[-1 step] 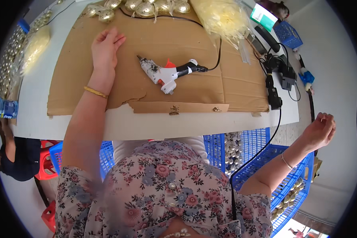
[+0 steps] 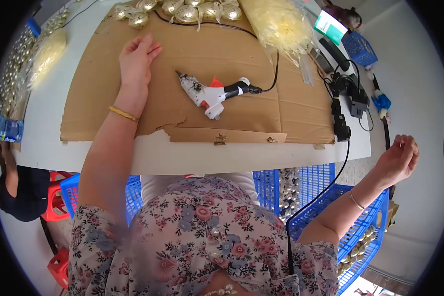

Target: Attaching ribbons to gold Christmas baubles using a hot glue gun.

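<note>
A white hot glue gun (image 2: 202, 93) with a red trigger and a dark-wrapped handle lies on its side on a flat sheet of brown cardboard (image 2: 241, 59). Left of its nozzle, my left hand (image 2: 138, 59) is over the cardboard, thumb and forefinger apart, with nothing visible between them. My right hand (image 2: 400, 160) is held out beyond the table's right edge, away from the glue gun. Its fingers are curled and bunched together, and whatever they may hold is hidden. A black cord (image 2: 276, 71) runs from the gun's handle toward the back.
Gold baubles (image 2: 187, 14) and a bag of pale yellow material (image 2: 276, 24) sit at the far side. Black plugs and cables (image 2: 343, 93) crowd the right of the white table (image 2: 197, 157). Blue crates (image 2: 350, 207) stand below. Another person (image 2: 24, 192) is at the left.
The table scene has shifted slightly rightward in the view. My hands keep nearly the same poses, and the glue gun still lies on the cardboard.
</note>
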{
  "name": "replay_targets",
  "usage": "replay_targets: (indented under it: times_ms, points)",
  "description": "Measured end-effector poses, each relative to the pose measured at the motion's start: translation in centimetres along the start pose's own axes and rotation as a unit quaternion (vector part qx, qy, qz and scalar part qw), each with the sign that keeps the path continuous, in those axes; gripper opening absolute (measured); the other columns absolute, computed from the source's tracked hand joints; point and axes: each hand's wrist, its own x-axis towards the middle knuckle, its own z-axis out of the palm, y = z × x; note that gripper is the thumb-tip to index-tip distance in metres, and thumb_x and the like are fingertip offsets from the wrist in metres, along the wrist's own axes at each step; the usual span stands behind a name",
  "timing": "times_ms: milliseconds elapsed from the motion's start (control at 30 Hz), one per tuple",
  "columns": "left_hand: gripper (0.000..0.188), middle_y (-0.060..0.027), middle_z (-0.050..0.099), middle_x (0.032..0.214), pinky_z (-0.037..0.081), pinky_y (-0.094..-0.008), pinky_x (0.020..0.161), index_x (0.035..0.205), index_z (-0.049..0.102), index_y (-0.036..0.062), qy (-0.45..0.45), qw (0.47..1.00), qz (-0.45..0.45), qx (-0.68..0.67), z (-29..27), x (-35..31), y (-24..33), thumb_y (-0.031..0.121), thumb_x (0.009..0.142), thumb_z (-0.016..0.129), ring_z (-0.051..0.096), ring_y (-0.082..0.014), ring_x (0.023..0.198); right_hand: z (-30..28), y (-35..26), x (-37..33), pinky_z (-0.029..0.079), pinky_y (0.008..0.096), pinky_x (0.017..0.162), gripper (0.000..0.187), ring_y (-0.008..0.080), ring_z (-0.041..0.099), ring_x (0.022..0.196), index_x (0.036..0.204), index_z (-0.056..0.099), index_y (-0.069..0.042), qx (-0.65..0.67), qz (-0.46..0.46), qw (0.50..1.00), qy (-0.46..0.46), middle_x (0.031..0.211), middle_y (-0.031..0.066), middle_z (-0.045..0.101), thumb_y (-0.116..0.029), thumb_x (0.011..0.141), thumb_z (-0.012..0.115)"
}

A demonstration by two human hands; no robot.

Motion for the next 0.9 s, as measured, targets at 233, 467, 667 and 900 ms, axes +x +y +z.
replay_targets:
  times_ms: [233,467,667,900]
  points:
    - [0.021,-0.0086,0.055,0.085,0.053,-0.0292,0.064,0.099,0.055,-0.0048,0.021,1.0,-0.001,-0.021,0.2,-0.5,-0.2,0.01,0.084,0.059,0.058,-0.0179,0.071,13.4,6.3,-1.5,0.044,0.0225,0.073,0.012,0.0095,0.054,0.075,0.09,0.062,0.002,-0.128,0.104,0.934,-0.317,0.086,0.0038,0.061,-0.008,0.085,0.058]
    - [0.022,-0.0094,0.055,0.089,0.052,-0.0283,0.063,0.106,0.054,-0.0026,0.037,0.999,-0.011,-0.03,0.8,-1.0,0.3,0.009,0.087,0.053,0.058,-0.0172,0.071,23.2,11.2,-3.1,0.048,0.0232,0.073,0.019,0.0109,0.059,0.081,0.102,0.061,0.001,-0.159,0.118,0.853,-0.483,0.093,0.0057,0.063,-0.007,0.088,0.052]
    - [0.025,-0.009,0.055,0.09,0.052,-0.0265,0.063,0.109,0.053,-0.0034,0.036,0.999,-0.017,0.016,1.3,-1.6,0.8,0.005,0.085,0.052,0.058,-0.0157,0.072,30.0,18.1,-4.6,0.048,0.0355,0.08,0.033,0.0274,0.059,0.092,0.097,0.058,0.001,-0.459,-0.16,0.703,-0.519,0.095,0.0189,0.061,-0.02,0.073,0.065]
    - [0.027,-0.0074,0.055,0.09,0.051,-0.0256,0.067,0.11,0.052,-0.0035,0.028,0.998,-0.022,0.048,1.6,-1.8,0.6,0.007,0.085,0.054,0.057,-0.015,0.075,33.7,20.2,-4.9,0.045,0.0379,0.085,0.066,0.0314,0.057,0.098,0.117,0.047,-0.001,-0.534,0.04,0.634,-0.558,0.102,0.0197,0.06,-0.036,0.065,0.069]
